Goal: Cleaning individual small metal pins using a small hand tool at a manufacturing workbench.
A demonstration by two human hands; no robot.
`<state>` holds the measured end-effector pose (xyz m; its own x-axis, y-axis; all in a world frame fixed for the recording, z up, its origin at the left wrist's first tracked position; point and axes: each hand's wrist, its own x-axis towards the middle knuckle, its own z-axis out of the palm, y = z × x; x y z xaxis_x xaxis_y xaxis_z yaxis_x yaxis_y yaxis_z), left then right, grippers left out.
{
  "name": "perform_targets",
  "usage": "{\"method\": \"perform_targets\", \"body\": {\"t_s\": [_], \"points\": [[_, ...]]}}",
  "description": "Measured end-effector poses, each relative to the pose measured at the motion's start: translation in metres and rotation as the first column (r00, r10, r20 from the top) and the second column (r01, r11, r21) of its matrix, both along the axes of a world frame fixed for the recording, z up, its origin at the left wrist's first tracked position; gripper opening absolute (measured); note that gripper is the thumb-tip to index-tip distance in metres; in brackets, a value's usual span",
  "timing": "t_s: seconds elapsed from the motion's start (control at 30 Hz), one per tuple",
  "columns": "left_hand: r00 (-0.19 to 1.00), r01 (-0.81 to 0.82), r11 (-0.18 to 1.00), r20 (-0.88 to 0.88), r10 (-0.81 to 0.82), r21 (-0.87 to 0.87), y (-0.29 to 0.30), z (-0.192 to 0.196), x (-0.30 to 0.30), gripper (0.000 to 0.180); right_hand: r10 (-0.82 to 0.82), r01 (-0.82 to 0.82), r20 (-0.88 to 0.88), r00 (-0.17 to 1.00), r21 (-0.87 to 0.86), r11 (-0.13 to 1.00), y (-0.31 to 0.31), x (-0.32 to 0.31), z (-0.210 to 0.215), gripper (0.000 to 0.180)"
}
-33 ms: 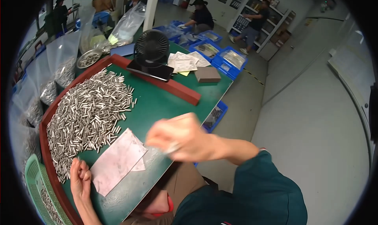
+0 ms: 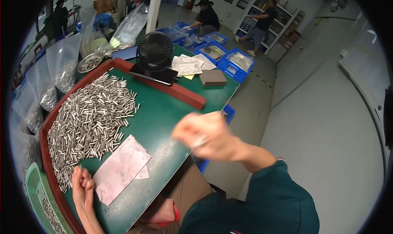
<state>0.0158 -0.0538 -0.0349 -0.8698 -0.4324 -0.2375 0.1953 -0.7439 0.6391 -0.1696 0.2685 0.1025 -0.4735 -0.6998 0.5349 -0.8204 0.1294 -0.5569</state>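
Observation:
A large heap of short shiny metal pins point(image 2: 92, 115) covers the left part of the green table point(image 2: 157, 111). At the heap's near edge my left hand point(image 2: 84, 187) is curled, thumb and forefinger pinched on what looks like one small metal pin. Beside it lies a pinkish, smudged sheet point(image 2: 120, 170), with a second piece partly under it. My right hand point(image 2: 208, 135) is raised over the table's right edge, blurred by motion. Its fingers are curled closed, and something white shows at one finger; what they hold, if anything, is hidden.
Red-brown bars point(image 2: 184, 95) border the work area. A black fan point(image 2: 154, 49), a phone point(image 2: 153, 73), papers point(image 2: 188, 65) and a brown block point(image 2: 213, 78) stand at the back. Left are a green basket point(image 2: 35, 182) and plastic bags point(image 2: 63, 70). Blue bins point(image 2: 239, 66) and several people are beyond.
My right hand has swung to the right, away from the pinkish sheet. The left hand stays in place, still pinched. The whole view has shifted slightly.

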Motion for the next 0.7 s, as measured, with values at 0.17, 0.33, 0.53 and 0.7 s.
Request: {"method": "perform_targets", "body": {"t_s": [0.17, 0.33, 0.53, 0.7], "points": [[0.995, 0.088, 0.995, -0.05, -0.085, 0.047, 0.0, -0.005, -0.013, 0.023, -0.85, 0.857, -0.114, 0.514, 0.077, 0.509, 0.205, -0.1, -0.038, 0.017], [0.989, 0.132, 0.991, -0.067, -0.13, 0.025, 0.01, -0.004, -0.021, 0.024, -0.917, 0.823, -0.4, -0.002, 0.52, -0.229, 0.497, -0.122, -0.097, 0.058], [0.995, 0.099, 0.992, -0.006, -0.1, -0.075, 0.008, 0.007, -0.013, 0.023, -0.801, 0.941, -0.527, 0.284, 0.314, 0.127, 0.495, -0.131, -0.118, 0.044], [0.987, 0.158, 0.972, 0.064, -0.149, -0.174, 0.029, 0.025, -0.027, 0.019, -0.742, 0.748, 0.23, 0.629, 0.08, 0.659, 0.229, -0.102, -0.019, 0.038]]}}
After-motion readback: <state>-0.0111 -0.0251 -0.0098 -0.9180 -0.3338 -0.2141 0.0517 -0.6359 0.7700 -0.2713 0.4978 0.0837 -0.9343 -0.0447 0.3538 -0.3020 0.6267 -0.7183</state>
